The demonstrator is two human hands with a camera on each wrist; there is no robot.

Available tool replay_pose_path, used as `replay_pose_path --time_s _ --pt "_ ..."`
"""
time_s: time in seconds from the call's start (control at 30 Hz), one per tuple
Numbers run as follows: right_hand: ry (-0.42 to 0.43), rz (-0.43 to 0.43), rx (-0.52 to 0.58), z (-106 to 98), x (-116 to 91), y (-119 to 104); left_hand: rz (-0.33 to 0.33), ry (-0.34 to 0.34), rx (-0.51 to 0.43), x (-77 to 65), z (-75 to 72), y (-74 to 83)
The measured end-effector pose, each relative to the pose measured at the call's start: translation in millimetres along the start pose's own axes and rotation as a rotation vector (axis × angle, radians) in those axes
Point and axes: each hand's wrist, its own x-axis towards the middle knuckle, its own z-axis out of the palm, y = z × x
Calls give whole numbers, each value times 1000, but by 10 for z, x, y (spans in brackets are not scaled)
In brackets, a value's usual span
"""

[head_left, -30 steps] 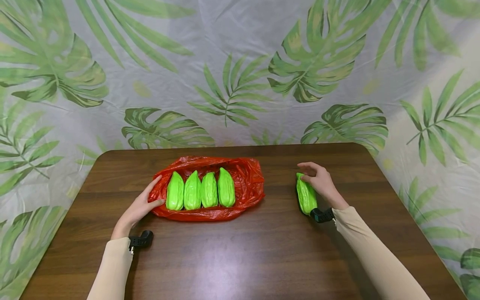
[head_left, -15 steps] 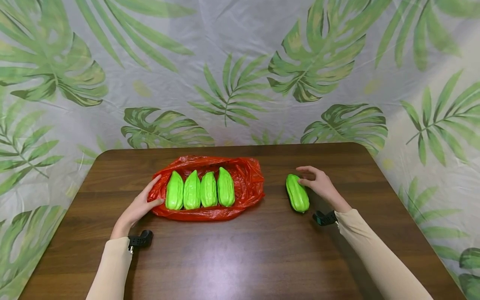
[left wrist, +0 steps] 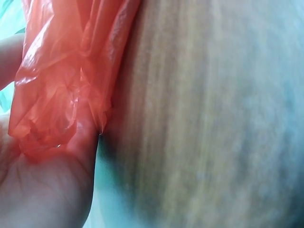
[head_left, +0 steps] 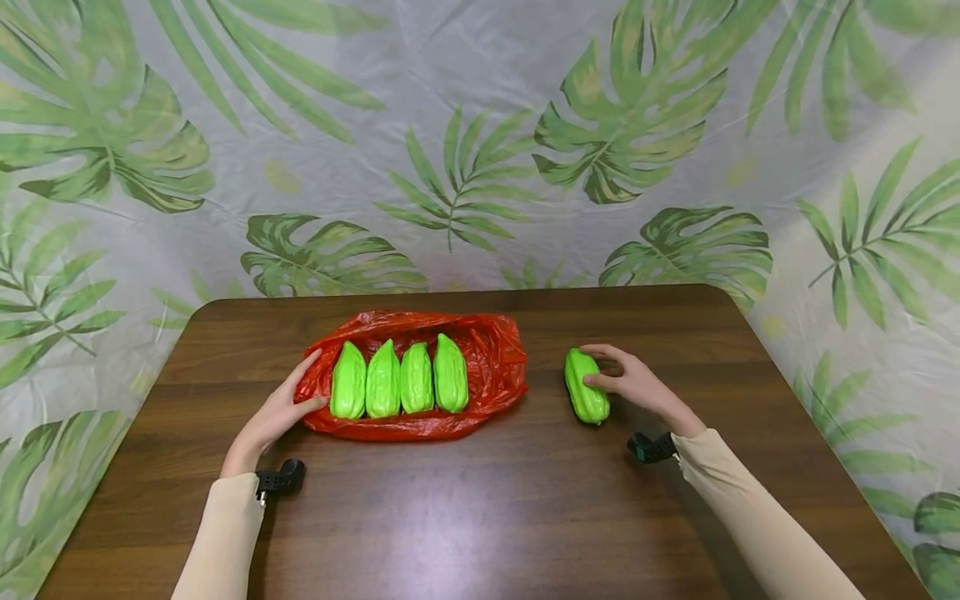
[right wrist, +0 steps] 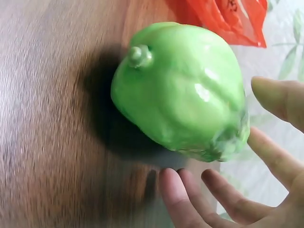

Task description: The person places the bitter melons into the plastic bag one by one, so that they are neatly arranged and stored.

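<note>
A red plastic bag lies spread on the table, with several bright green ridged gourds side by side in its opening. My left hand rests at the bag's left end, thumb and fingers spread wide. In the left wrist view, red film lies over part of that hand. Apart to the right of the bag lies a single green gourd, its stub end showing in the right wrist view. My right hand is beside its right side, fingers loosely extended and not wrapped round it; the thumb tip appears to touch it.
The brown wooden table has rounded far corners. Behind it hangs a pale cloth printed with green leaves. A black strap device sits on each wrist, the left one close above the tabletop.
The single gourd has moved left, out from beneath my right hand toward the bag. My right hand has followed slightly to the left. The left hand and the bag stay in place.
</note>
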Motion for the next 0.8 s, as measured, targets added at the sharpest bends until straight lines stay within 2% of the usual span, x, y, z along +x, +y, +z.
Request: replay_pose_path --time_s 0.3,0.53,0.8 --pt "-3 -27 -24 70 9 -30 0 3 3 7 -1 -16" --pt "31 -17 -49 83 36 -23 -4 3 11 13 -3 -24" --pt "73 -10 -12 82 71 -104 1 4 6 16 -6 -31"
